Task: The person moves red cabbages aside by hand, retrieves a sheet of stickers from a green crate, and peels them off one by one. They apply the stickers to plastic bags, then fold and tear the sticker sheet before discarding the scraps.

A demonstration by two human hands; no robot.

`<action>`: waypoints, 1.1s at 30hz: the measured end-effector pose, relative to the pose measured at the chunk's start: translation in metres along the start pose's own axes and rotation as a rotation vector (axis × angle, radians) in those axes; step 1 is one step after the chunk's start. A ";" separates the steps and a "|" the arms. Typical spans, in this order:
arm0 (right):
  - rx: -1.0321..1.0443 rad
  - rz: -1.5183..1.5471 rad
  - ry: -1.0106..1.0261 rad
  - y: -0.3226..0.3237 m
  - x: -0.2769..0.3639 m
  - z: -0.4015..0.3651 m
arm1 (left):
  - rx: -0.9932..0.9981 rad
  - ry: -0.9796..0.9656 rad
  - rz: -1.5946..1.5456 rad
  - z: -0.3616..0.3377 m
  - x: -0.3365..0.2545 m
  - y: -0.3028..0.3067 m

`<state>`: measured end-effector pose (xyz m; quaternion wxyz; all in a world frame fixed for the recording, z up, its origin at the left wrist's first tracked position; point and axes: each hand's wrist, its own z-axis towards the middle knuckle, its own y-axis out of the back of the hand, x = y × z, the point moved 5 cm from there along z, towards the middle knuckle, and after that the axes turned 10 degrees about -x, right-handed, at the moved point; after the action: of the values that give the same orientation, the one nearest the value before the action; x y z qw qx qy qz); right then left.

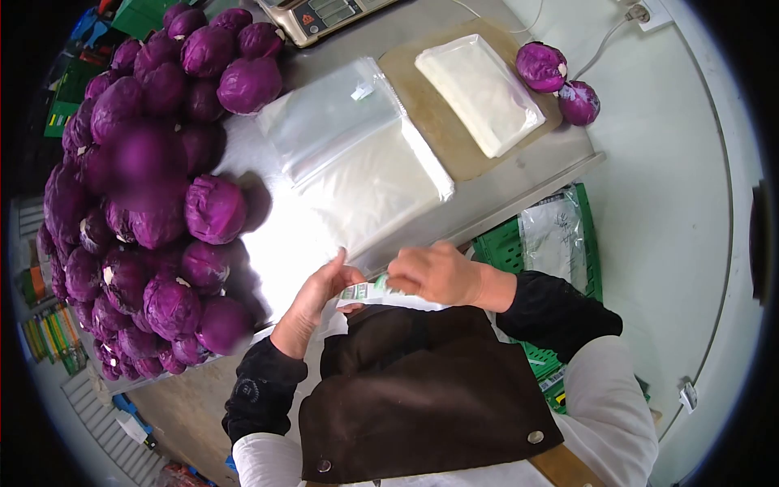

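Note:
My left hand (323, 290) grips a white strip of labels (369, 294) with small green and white stickers on it, held in front of the brown apron. At the strip's right part, the closed fingers of my right hand (434, 274) pinch a green-edged label (381, 282). Just beyond both hands, a stack of clear plastic bags (365, 162) lies on the steel table (495, 191). One small sticker (362, 92) shows on the upper part of the bags.
A large heap of red cabbages (154, 203) covers the table's left side. A scale (324, 18) stands at the back. More folded bags (480, 93) lie on a brown board, with two cabbages (560, 81) beside them. Green crates (580, 235) stand below the right edge.

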<state>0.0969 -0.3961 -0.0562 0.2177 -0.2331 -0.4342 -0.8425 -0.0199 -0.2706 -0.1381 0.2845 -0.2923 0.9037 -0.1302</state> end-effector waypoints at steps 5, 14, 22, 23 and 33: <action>-0.454 0.394 -0.857 0.028 -0.086 -0.011 | -0.281 -0.173 0.178 0.010 -0.006 0.022; -0.150 -0.001 -1.019 -0.017 -0.194 -0.011 | -0.193 -0.266 0.515 0.023 -0.070 0.044; 0.137 -0.400 -1.066 -0.008 -0.199 -0.010 | -0.421 -0.506 1.389 0.061 -0.063 0.039; 0.147 -0.403 -1.062 -0.005 -0.202 -0.017 | -0.450 -0.488 1.445 0.065 -0.059 0.043; -0.566 0.556 -1.467 0.038 -0.202 -0.040 | -0.380 -0.639 0.258 0.059 -0.101 0.112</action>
<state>0.2708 -0.4166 -0.1704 0.0128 -0.8674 -0.1641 -0.4695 0.0312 -0.1251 -0.1860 0.5063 -0.2494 0.8070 0.1740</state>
